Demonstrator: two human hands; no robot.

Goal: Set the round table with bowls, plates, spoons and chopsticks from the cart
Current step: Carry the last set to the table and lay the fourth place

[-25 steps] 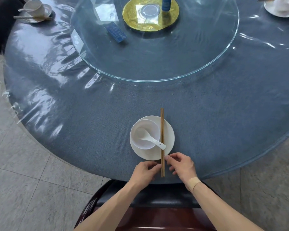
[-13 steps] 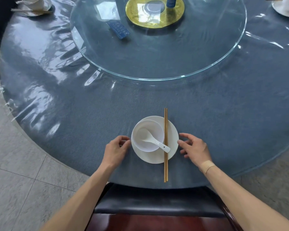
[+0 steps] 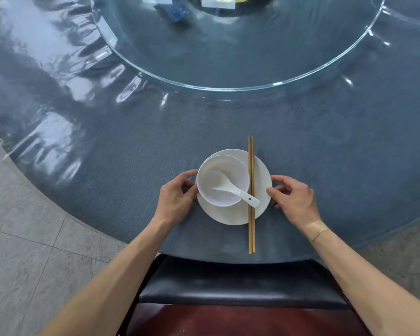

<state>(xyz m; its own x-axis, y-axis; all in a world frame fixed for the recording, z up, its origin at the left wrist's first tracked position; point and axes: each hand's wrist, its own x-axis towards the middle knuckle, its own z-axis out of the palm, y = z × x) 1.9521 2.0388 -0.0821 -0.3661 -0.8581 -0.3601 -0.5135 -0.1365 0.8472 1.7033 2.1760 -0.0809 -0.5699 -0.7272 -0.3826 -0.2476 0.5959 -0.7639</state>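
Note:
A white plate [image 3: 230, 215] lies near the front edge of the round table [image 3: 107, 146]. A white bowl [image 3: 224, 170] sits on its left half, with a white spoon [image 3: 233, 189] resting in it, handle pointing right. A pair of wooden chopsticks [image 3: 251, 236] lies straight across the plate's right side, reaching past both rims. My left hand [image 3: 174, 202] grips the plate's left rim beside the bowl. My right hand [image 3: 295, 201] pinches the plate's right rim.
A large glass turntable [image 3: 252, 57] covers the table's middle, with a blue box [image 3: 176, 10] on it. A dark chair [image 3: 240, 287] stands tucked at the table's front edge below my arms. Grey tiled floor lies to the left and right.
My hands left the near ends of the chopsticks, spread to either side of the plate, then closed on its rims. The camera has moved nearer to the setting.

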